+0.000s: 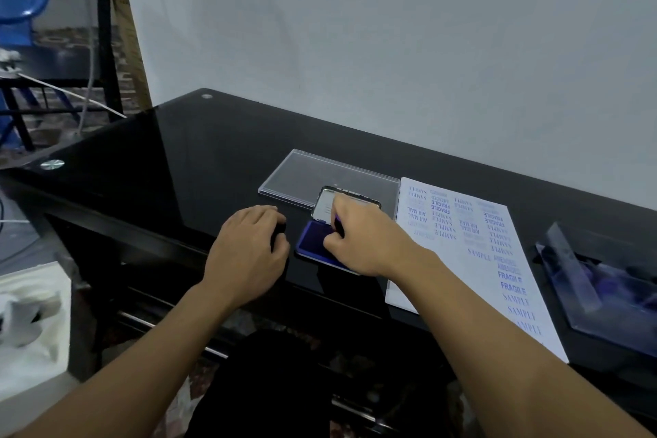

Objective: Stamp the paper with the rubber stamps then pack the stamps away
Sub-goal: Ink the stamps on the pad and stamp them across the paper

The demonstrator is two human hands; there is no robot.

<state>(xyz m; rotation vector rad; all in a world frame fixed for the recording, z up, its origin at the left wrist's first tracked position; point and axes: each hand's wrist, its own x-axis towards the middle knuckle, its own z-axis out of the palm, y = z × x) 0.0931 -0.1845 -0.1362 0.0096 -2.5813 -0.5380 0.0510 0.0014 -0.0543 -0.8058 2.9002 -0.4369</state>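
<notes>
Inking step. Right hand (359,242) grip closed on a stamp (337,224), pressed to the blue ink pad (316,242) on the desk (213,153). Left hand (249,245) curls over a dark object beside the pad; grip unclear. Press flat and even, then lift straight. Paper (462,260), right of the pad, reads SAMPLE, FRAGILE, AIR MAIL.

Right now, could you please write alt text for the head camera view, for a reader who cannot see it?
The right hand presses a stamp onto an open blue ink pad on a black table, while the left hand covers a dark object beside it. A stamped paper lies to the right.
</notes>
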